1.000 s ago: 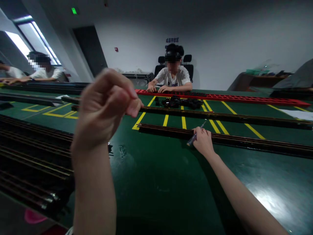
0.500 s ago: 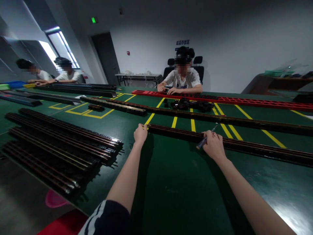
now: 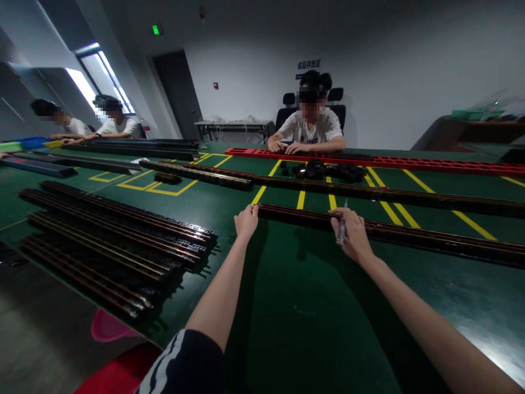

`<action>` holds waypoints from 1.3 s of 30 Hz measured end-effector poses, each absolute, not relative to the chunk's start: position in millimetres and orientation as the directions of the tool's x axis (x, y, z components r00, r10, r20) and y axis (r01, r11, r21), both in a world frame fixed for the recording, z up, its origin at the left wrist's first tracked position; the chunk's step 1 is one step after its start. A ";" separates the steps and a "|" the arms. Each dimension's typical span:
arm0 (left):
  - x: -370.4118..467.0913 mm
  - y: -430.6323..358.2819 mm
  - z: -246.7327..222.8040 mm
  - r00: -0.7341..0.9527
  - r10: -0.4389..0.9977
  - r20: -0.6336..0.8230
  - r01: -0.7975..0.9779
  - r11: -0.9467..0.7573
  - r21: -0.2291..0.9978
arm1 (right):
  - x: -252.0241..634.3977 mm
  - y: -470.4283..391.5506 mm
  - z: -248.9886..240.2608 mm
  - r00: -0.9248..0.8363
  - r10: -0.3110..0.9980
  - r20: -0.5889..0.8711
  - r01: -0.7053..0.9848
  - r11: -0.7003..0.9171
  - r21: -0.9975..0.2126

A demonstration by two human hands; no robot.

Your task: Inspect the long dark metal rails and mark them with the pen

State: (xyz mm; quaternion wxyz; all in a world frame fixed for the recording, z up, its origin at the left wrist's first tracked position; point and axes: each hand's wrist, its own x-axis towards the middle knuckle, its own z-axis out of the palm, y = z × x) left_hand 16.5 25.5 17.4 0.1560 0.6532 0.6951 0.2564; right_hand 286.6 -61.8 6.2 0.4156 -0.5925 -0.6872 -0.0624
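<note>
A long black rail with copper-coloured strips point(image 3: 297, 215) runs across the green table point(image 3: 287, 306). At its left end, my left hand point(image 3: 246, 221) is closed around the tip. My right hand point(image 3: 351, 232) is at the rail farther right, with a screwdriver-like tool point(image 3: 342, 230) held in its fingers, thin end pointing up and away. A second long dark rail point(image 3: 369, 191) lies beyond, roughly parallel. Several shorter rails with copper strips point(image 3: 118, 241) lie side by side to the left of my left arm.
Across the table a person point(image 3: 309, 128) works at a red slotted rail point(image 3: 410, 162), near black parts point(image 3: 324, 170). Two more people sit at the far left. Yellow tape point(image 3: 389, 213) marks the table. A pink basket point(image 3: 109, 326) is below the left edge.
My right hand has shifted slightly left relative to the rail, and the tool has turned more upright. My left hand stays at the rail's end. The whole view has shifted a little.
</note>
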 end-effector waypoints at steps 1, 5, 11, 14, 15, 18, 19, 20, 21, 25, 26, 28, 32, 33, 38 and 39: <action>16.1 25.1 17.8 -0.095 0.989 0.115 0.824 0.014 0.566 | 276.1 -60.5 9.6 0.042 0.773 0.633 0.828 0.328 -0.455; 15.1 24.2 18.7 -0.095 0.989 0.112 0.809 0.011 0.587 | 231.3 -49.8 22.0 -0.004 0.858 0.513 0.648 0.393 -0.652; 14.9 24.5 19.9 -0.105 0.989 0.104 0.812 0.025 0.583 | 178.2 -15.1 19.7 -0.021 0.902 0.431 0.400 0.402 -0.824; 15.3 25.7 20.9 -0.106 0.989 0.103 0.843 0.035 0.537 | 160.9 3.2 10.8 0.028 0.912 0.409 0.290 0.384 -0.876; 15.6 26.1 21.3 -0.112 0.989 0.097 0.851 0.045 0.523 | 156.3 8.1 8.1 0.034 0.914 0.403 0.251 0.383 -0.889; 16.6 27.2 22.1 -0.128 0.988 0.090 0.861 0.066 0.504 | 146.6 17.1 3.3 0.062 0.932 0.358 0.172 0.343 -0.923; 17.0 27.6 22.3 -0.130 0.988 0.088 0.860 0.068 0.505 | 145.0 18.2 2.8 0.071 0.936 0.344 0.166 0.329 -0.929; 17.3 27.9 22.3 -0.132 0.988 0.085 0.859 0.071 0.507 | 144.1 18.4 2.6 0.081 0.939 0.335 0.167 0.318 -0.933; 17.5 28.2 22.2 -0.133 0.988 0.082 0.858 0.074 0.509 | 143.8 17.9 2.7 0.089 0.940 0.329 0.174 0.310 -0.935; 17.9 28.2 21.5 -0.140 0.986 0.090 0.855 0.074 0.514 | 146.0 12.7 3.4 0.091 0.937 0.338 0.207 0.314 -0.927; 18.0 28.0 21.4 -0.139 0.986 0.096 0.853 0.071 0.517 | 146.6 11.6 3.3 0.087 0.935 0.344 0.211 0.320 -0.924; 18.0 27.5 21.3 -0.140 0.985 0.101 0.850 0.067 0.523 | 147.1 10.3 2.6 0.089 0.932 0.353 0.213 0.328 -0.920; 18.2 27.4 21.6 -0.139 0.986 0.093 0.842 0.069 0.535 | 146.7 10.7 0.8 0.094 0.925 0.368 0.224 0.340 -0.913; 18.3 27.5 21.6 -0.140 0.986 0.090 0.842 0.070 0.534 | 146.7 10.8 0.6 0.095 0.923 0.372 0.229 0.344 -0.911; 18.5 27.8 21.9 -0.142 0.986 0.090 0.848 0.074 0.525 | 147.2 11.1 -0.3 0.073 0.927 0.367 0.225 0.343 -0.912; 18.5 27.8 22.1 -0.142 0.986 0.090 0.849 0.074 0.524 | 147.1 11.4 -1.0 0.083 0.925 0.371 0.226 0.345 -0.911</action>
